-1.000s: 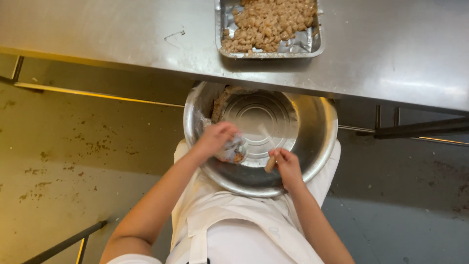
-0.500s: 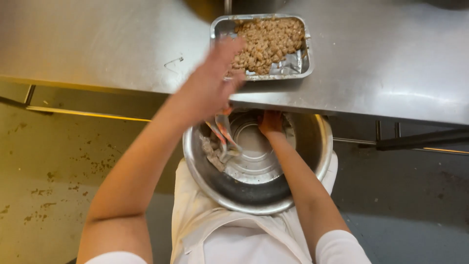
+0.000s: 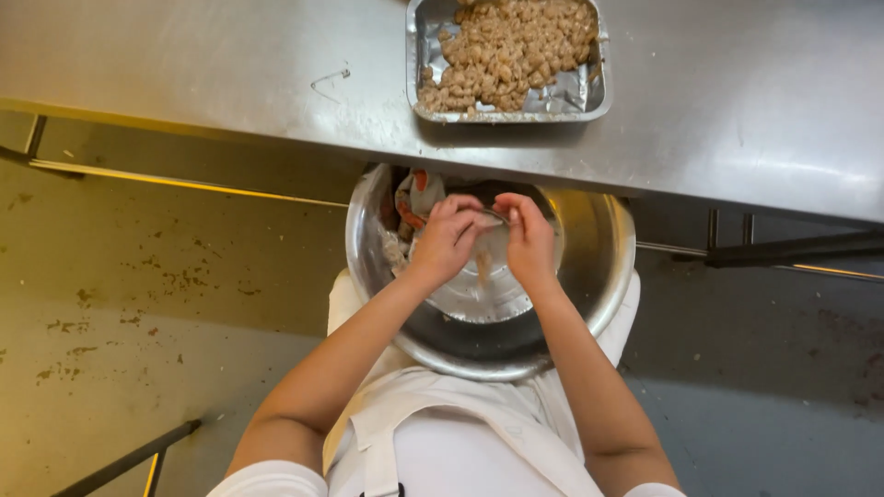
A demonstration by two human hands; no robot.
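— Pinching a small pale shrimp [image 3: 488, 221] between left hand [image 3: 448, 237] and right hand [image 3: 529, 241], fingers curled shut on it — held over steel bowl [image 3: 589, 304] on the lap, likely to catch scraps.

— Shell pile [image 3: 412, 204] at bowl's far left. Foil tray [image 3: 575, 97] of peeled pieces [image 3: 506, 51] farther off on steel counter [image 3: 184, 74] — within reach.

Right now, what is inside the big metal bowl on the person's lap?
Inside the metal bowl, a pale and orange heap lies at the far left wall. The left hand and right hand pinch a small piece together; the table edge hides the far rim.
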